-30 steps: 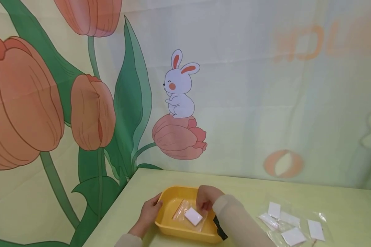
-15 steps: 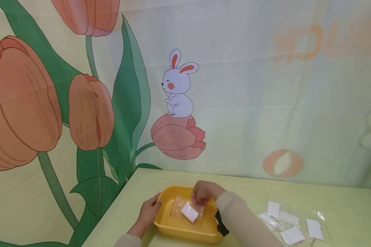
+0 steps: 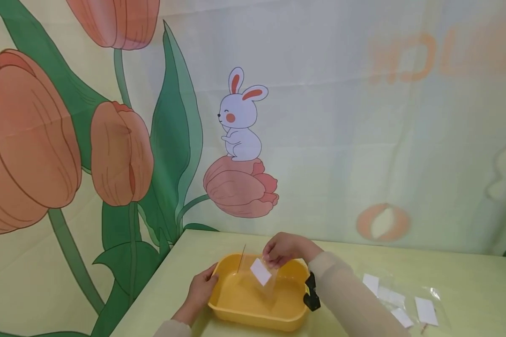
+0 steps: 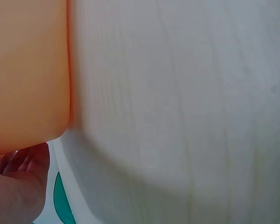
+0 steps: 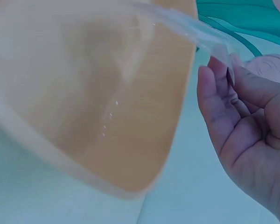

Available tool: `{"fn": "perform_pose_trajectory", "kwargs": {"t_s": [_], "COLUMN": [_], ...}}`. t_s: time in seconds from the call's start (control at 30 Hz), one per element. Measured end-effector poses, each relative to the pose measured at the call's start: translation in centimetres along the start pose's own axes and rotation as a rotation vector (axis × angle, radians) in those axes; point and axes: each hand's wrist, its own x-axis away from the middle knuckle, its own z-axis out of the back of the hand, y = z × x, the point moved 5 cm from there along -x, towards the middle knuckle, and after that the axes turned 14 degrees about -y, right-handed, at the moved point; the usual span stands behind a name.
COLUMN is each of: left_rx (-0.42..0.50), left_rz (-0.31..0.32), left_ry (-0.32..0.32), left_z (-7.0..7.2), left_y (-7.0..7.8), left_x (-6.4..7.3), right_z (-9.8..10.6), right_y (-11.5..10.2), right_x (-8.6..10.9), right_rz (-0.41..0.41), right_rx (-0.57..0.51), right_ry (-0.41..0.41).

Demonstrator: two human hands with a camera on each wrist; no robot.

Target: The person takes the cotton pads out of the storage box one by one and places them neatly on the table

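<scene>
A yellow plastic basin stands on the table. My left hand grips its left rim, thumb over the edge; in the left wrist view that hand shows beside the basin's wall. Over the basin, my right hand pinches a clear zip bag by its edge. A white card-like piece lies inside the bag. In the right wrist view thumb and fingertips of my right hand press together on the bag's film.
Several clear bags with white pieces lie on the table to the right, partly behind my right sleeve. A black strap piece is at my right wrist. A printed tulip and rabbit cloth hangs behind.
My right hand has lifted the zip bag up from the basin's floor, toward the far rim. The left hand keeps its grip on the basin.
</scene>
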Motion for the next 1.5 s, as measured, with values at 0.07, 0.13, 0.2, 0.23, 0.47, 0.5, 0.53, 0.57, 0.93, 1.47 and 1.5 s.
{"fn": "perform_pose_trajectory", "kwargs": {"t_s": [0.07, 0.13, 0.2, 0.23, 0.47, 0.5, 0.53, 0.57, 0.93, 1.47, 1.5], "left_rx": [0.006, -0.003, -0.012, -0.011, -0.017, -0.017, -0.012, -0.012, -0.006, 0.009, 0.009], "left_rz": [0.013, 0.021, 0.027, 0.029, 0.033, 0.033, 0.037, 0.037, 0.023, 0.047, 0.047], "left_ry": [0.0, -0.002, -0.001, 0.001, 0.004, 0.003, 0.003, 0.001, -0.014, -0.009, -0.01], "left_z": [0.0, 0.0, 0.0, 0.0, -0.1, -0.1, -0.1, -0.1, 0.0, -0.1, -0.1], "left_y": [0.0, 0.0, 0.0, 0.0, 0.1, 0.2, 0.1, 0.1, 0.1, -0.2, -0.2], "left_x": [0.0, 0.0, 0.0, 0.0, -0.1, -0.2, -0.1, -0.2, -0.1, -0.4, -0.4], "right_z": [0.4, 0.7, 0.9, 1.0, 1.6, 1.7, 1.7, 1.8, 2.3, 1.8, 1.8], "right_y": [0.1, 0.3, 0.5, 0.7, 0.7, 0.7, 0.7, 0.8, 2.9, 8.3, 8.6], "right_x": [0.4, 0.8, 1.2, 1.4, 3.3, 3.6, 3.8, 4.1, 7.2, 13.2, 13.6], "right_rz": [0.012, 0.02, 0.024, 0.026, 0.055, 0.059, 0.063, 0.066, 0.155, 0.358, 0.365], "right_rx": [-0.021, -0.053, -0.082, -0.095, -0.157, -0.162, -0.17, -0.18, -0.271, -0.413, -0.418], "right_ry": [0.002, 0.004, 0.015, 0.022, 0.064, 0.067, 0.068, 0.069, 0.066, -0.014, -0.015]}}
